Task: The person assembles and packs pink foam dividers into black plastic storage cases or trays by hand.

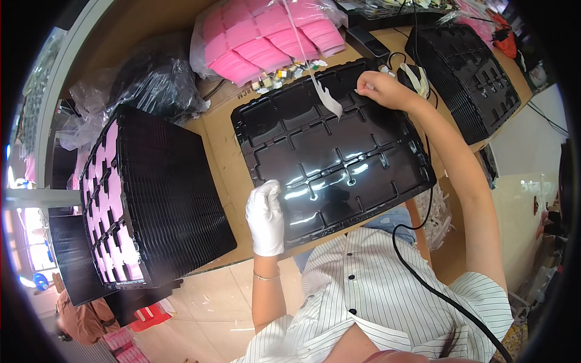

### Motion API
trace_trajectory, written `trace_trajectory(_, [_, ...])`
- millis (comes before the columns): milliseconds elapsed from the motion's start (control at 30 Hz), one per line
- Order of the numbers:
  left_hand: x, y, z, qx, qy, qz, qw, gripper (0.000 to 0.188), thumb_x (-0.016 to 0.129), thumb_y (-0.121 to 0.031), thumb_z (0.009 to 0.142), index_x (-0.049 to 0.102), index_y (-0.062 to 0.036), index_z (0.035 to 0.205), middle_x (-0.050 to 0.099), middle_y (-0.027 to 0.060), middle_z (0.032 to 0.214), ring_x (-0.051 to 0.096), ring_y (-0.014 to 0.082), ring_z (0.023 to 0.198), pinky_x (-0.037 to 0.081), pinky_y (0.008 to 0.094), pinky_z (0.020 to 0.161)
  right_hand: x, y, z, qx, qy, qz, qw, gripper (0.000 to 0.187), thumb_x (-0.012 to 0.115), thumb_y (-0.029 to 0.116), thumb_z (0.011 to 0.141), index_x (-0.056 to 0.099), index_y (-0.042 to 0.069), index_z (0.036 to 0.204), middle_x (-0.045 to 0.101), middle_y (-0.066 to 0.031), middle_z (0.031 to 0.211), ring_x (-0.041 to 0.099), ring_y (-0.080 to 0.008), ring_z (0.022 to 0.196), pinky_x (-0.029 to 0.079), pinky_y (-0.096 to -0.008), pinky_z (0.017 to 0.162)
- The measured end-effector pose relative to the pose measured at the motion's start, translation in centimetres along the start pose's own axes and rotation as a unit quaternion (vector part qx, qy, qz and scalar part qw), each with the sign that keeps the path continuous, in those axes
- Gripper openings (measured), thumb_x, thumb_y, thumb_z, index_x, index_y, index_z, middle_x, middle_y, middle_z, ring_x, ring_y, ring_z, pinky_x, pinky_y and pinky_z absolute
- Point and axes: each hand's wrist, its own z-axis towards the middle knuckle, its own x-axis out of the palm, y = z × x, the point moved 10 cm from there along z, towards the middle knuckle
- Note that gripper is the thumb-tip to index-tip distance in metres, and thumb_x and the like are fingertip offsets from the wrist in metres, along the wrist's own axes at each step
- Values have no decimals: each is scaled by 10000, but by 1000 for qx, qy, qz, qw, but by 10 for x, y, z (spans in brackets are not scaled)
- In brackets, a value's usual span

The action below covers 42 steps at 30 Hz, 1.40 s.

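A black plastic tray [327, 154] with moulded ridges and shallow compartments lies in front of me on the cardboard-covered table. At its left front edge, my left hand [265, 219] wears a white glove, with the fingers curled together; whatever they may hold is hidden. My right hand [385, 91] is bare and hovers over the tray's far right part. Its thumb and fingers are pinched, with a tiny pale bit at their tips that I cannot identify. Above the tray's far middle dangles a limp white finger-shaped scrap [328, 100] on a thin strand.
A tall stack of black trays [175, 199] with pink sheets stands at left; another tray stack [466, 78] stands far right. Bundled pink sheets [260, 36] in clear plastic lie at the back. A black cable [423, 278] runs past my right side.
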Motion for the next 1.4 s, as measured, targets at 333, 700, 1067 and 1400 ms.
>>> trace_trajectory(333, [-2,-2,0,-1,-1,7,1000,117,572,20,924,616,-41,1014,668,106,968,656,243,854,530,349,788,-22,-58,-18,175,-20,196,965,162,661,177,914,647,16,912,622,7,847,554,-82,805,443,-243,744])
trace_trajectory(700, [1,0,-1,-1,3,-6,1000,122,581,18,919,621,-36,1021,666,105,977,656,241,866,531,351,800,8,-58,31,153,120,-147,970,110,659,97,825,654,-11,847,691,-177,840,681,-319,844,520,-375,748])
trace_trajectory(1067, [1,-1,-1,-6,-1,-19,1000,111,574,32,920,617,-27,1003,668,103,979,657,229,857,537,337,794,1,-44,24,113,34,-141,983,174,686,126,837,632,-39,834,668,-216,827,655,-380,859,507,-425,766])
trace_trajectory(1400, [1,-4,0,-2,1,-9,1000,108,573,26,924,617,-26,1009,665,108,981,658,230,859,538,338,792,4,-46,30,104,54,-174,978,195,671,141,860,625,-46,832,662,-208,803,653,-387,838,511,-425,768])
